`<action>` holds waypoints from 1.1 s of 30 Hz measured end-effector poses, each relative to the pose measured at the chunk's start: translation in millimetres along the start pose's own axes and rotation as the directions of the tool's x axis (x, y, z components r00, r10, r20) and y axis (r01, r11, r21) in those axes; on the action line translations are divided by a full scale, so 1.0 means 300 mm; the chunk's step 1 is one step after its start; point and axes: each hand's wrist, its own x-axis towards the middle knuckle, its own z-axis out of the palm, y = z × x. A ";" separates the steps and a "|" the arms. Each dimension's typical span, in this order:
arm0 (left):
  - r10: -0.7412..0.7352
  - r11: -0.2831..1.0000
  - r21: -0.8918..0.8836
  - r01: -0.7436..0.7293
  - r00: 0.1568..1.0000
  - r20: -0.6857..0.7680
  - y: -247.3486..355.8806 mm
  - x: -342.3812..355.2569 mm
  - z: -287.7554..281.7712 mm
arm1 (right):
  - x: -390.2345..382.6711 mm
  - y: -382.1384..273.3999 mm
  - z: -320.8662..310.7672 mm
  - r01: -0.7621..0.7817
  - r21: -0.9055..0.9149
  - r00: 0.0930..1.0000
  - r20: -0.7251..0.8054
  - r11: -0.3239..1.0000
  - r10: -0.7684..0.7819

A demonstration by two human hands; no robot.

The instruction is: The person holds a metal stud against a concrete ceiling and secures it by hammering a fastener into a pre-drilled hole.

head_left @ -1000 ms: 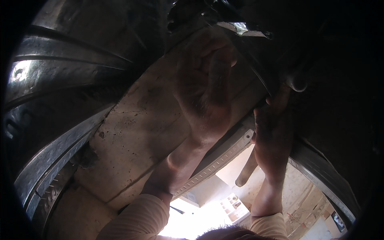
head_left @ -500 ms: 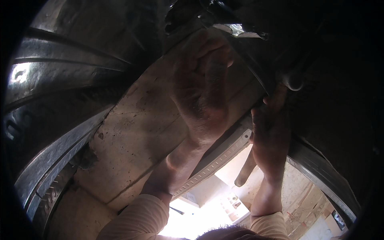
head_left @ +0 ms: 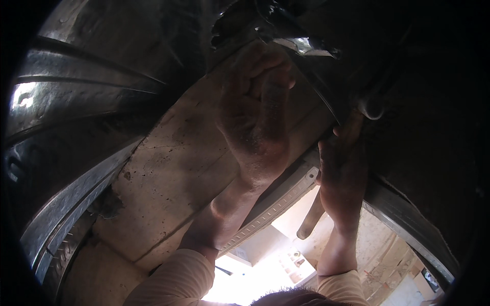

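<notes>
My right hand (head_left: 343, 178) is wrapped round the wooden handle of a hammer (head_left: 310, 222). The handle's lower end sticks out below my fist, and a rounded metal head catches the light just above it, beside dark sheet metal. On the left, my left hand (head_left: 255, 115) is raised with its fingers curled in. Its fingertips are in shadow close to a shiny, ragged metal edge (head_left: 306, 47), and whatever they may hold is hidden.
Dark, dented sheet metal (head_left: 87, 97) with pressed ridges curves along the left. Behind my left arm lies a dusty, pale brown surface (head_left: 158, 168) with a seam. A perforated metal strip (head_left: 275, 209) crosses below, bordering a bright opening. Another metal rail (head_left: 408, 224) runs at lower right.
The hammer and my right hand have shifted very slightly down and left in the picture. My left hand stays almost in place, its fingers still curled.
</notes>
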 end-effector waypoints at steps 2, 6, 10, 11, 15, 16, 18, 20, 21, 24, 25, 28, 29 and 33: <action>0.007 1.000 0.020 -0.008 1.000 0.029 -0.003 0.001 -0.007 | 0.003 -0.002 -0.005 0.023 -0.059 1.000 0.010 0.998 -0.023; 0.004 1.000 0.022 -0.004 1.000 0.002 -0.004 -0.004 0.001 | -0.002 -0.004 0.002 0.011 -0.038 1.000 -0.017 0.999 -0.012; 0.024 1.000 0.005 -0.024 1.000 0.019 -0.014 0.000 -0.009 | -0.006 -0.008 -0.001 -0.108 0.039 0.994 0.015 0.993 0.108; 0.029 1.000 0.001 -0.029 0.999 0.023 -0.017 0.000 -0.010 | -0.006 -0.008 0.000 -0.117 0.058 0.993 0.010 0.991 0.117; 0.020 1.000 0.012 -0.020 1.000 0.024 -0.017 0.001 -0.010 | -0.003 -0.004 0.005 -0.104 0.091 0.994 -0.006 0.990 0.105; 0.008 1.000 0.025 -0.008 1.000 0.027 -0.012 0.004 -0.011 | -0.005 0.001 0.004 -0.134 0.110 0.991 0.015 0.985 0.133; -0.014 0.998 0.057 0.012 0.999 0.037 -0.003 0.006 -0.019 | -0.011 0.014 0.008 -0.152 0.113 0.988 0.033 0.982 0.149; -0.029 0.997 0.078 0.024 0.998 0.056 0.004 0.012 -0.018 | -0.013 0.031 0.010 -0.062 0.017 0.998 -0.001 0.998 0.062; -0.016 0.993 0.121 0.006 0.996 0.084 0.001 0.013 -0.018 | -0.014 0.043 0.004 0.008 -0.067 1.000 -0.028 0.998 -0.010; 0.003 0.982 0.187 -0.023 0.994 0.106 -0.012 0.016 -0.019 | -0.012 0.062 -0.009 0.196 -0.287 0.974 -0.057 0.938 -0.221; -0.003 0.985 0.170 -0.010 0.997 0.073 -0.015 0.014 -0.011 | -0.003 0.052 -0.004 0.150 -0.218 0.983 -0.068 0.964 -0.168; 0.057 0.947 0.308 -0.089 0.992 0.112 -0.011 0.017 -0.035 | -0.011 0.058 0.001 0.048 -0.173 0.998 0.035 0.984 -0.042; 0.118 0.891 0.419 -0.177 0.980 0.162 0.002 0.029 -0.048 | -0.013 0.048 0.004 0.049 -0.178 0.999 0.020 0.983 -0.046; 0.270 0.730 0.593 -0.339 0.941 0.204 0.008 0.039 -0.036 | -0.006 0.087 0.021 0.081 -0.208 0.994 -0.060 0.975 -0.096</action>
